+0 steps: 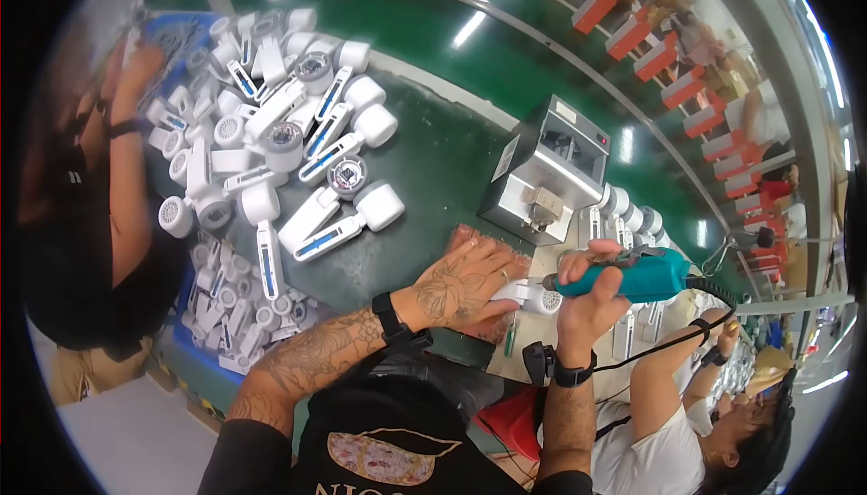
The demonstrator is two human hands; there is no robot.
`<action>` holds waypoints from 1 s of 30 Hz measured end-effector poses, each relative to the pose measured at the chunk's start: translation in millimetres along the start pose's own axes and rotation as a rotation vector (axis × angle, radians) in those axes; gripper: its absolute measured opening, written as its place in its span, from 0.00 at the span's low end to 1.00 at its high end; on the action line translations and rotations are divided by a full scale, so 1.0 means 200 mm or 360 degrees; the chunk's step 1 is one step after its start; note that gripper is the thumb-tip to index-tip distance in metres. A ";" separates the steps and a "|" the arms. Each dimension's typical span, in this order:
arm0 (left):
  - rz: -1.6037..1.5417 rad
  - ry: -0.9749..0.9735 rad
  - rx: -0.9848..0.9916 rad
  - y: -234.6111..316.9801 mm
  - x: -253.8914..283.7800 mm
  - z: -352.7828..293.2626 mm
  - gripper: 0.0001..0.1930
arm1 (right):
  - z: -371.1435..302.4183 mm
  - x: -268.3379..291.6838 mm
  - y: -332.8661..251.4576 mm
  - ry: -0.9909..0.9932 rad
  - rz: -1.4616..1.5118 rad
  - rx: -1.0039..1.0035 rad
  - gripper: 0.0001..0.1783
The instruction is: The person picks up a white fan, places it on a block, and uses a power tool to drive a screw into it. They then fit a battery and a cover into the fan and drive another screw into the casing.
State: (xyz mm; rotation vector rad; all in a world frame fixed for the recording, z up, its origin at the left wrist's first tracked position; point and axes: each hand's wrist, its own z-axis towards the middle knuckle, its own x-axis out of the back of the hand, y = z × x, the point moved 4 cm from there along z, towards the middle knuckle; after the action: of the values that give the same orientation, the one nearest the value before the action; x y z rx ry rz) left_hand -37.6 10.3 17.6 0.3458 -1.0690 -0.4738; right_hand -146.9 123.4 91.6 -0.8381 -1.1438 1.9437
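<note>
My right hand (591, 305) is wrapped around a teal electric screwdriver (648, 276), its tip pointing left. The tip meets or hovers just over a white handheld-fan housing (515, 294); contact is hard to make out. My left hand (462, 285) steadies that housing on a reddish-brown mat (459, 240), its thumb side against the part and its fingers partly hiding it. Beside it sits a round white vented fan head (545, 300), close under the screwdriver. A black cable (713, 292) runs from the back of the screwdriver.
White fan housings (262, 201) lie heaped across the green table's left side. A blue crate (188, 301) below holds more. Beyond my hands stands a black-and-silver machine (546, 174), with fan parts (623, 210) at its right. People work at left (99, 224) and right (650, 450).
</note>
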 end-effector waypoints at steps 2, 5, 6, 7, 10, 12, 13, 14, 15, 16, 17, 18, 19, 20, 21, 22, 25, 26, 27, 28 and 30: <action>-0.0044 -0.0050 0.0029 0.00 0.00 0.00 0.26 | -0.02 0.00 0.00 -0.0013 -0.0038 0.0008 0.34; -0.0055 -0.0058 0.0056 0.00 0.00 0.00 0.27 | -0.02 -0.01 0.03 -0.0019 -0.0028 0.0001 0.33; -0.0065 -0.0048 0.0045 0.00 0.00 -0.01 0.27 | -0.03 -0.01 0.04 -0.0018 -0.0026 0.0008 0.32; -0.0075 -0.0038 0.0036 0.00 0.00 -0.01 0.27 | -0.03 0.00 0.06 -0.0023 -0.0021 0.0001 0.32; -0.0072 -0.0033 0.0038 0.01 0.00 -0.02 0.27 | -0.04 0.00 0.09 -0.0042 0.0017 -0.0006 0.30; -0.0080 -0.0067 0.0054 0.01 -0.01 -0.01 0.27 | -0.05 0.02 0.10 -0.0011 0.0037 -0.0012 0.28; -0.0092 -0.0094 0.0058 0.01 -0.01 -0.02 0.27 | -0.05 0.01 0.10 -0.0033 0.0044 0.0000 0.25; -0.0097 -0.0103 0.0065 0.01 -0.01 -0.02 0.27 | -0.05 0.01 0.11 -0.0029 0.0044 -0.0012 0.25; -0.0063 -0.0097 0.0071 0.01 -0.02 -0.02 0.27 | -0.05 0.00 0.12 -0.0035 0.0063 -0.0033 0.24; -0.0030 -0.0090 0.0076 0.01 -0.02 -0.02 0.27 | -0.05 0.00 0.12 -0.0041 0.0081 -0.0053 0.23; -0.0036 -0.0096 0.0074 0.01 -0.02 -0.01 0.27 | -0.04 -0.01 0.12 -0.0034 0.0077 -0.0057 0.23; -0.0027 -0.0059 0.0057 0.01 -0.01 -0.01 0.26 | -0.04 -0.02 0.12 -0.0022 0.0078 -0.0066 0.23; -0.0017 -0.0021 0.0040 0.01 0.00 0.00 0.25 | -0.04 -0.02 0.12 -0.0011 0.0078 -0.0072 0.23; -0.0018 -0.0019 0.0036 0.01 0.00 0.00 0.25 | -0.04 -0.02 0.12 -0.0010 0.0075 -0.0068 0.23; -0.0002 -0.0032 0.0037 0.01 0.00 0.00 0.26 | -0.04 -0.01 0.12 -0.0017 0.0091 -0.0094 0.22; 0.0015 -0.0043 0.0038 0.01 0.00 0.00 0.27 | -0.03 0.00 0.13 -0.0025 0.0106 -0.0117 0.22; -0.0029 -0.0062 0.0070 0.01 0.00 0.00 0.27 | -0.02 0.00 0.14 -0.0014 0.0009 -0.0222 0.23; -0.0017 -0.0046 0.0060 0.01 0.00 0.00 0.27 | 0.00 -0.02 0.13 -0.0022 0.0012 -0.0201 0.23; -0.0034 -0.0039 0.0052 0.01 -0.01 0.00 0.27 | 0.03 -0.03 0.10 -0.0010 0.0026 -0.0118 0.24; -0.0051 -0.0032 0.0044 0.00 0.00 0.00 0.27 | 0.06 -0.04 0.07 0.0001 0.0042 -0.0035 0.26; -0.0037 0.0012 0.0009 0.00 0.00 0.00 0.27 | 0.15 -0.11 0.06 0.0012 0.0062 0.0060 0.27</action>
State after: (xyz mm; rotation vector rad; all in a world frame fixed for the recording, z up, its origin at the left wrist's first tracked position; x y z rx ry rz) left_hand -36.8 10.5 17.3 0.3653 -1.0602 -0.4898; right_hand -162.8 88.6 96.8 -0.8530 -1.0906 1.9864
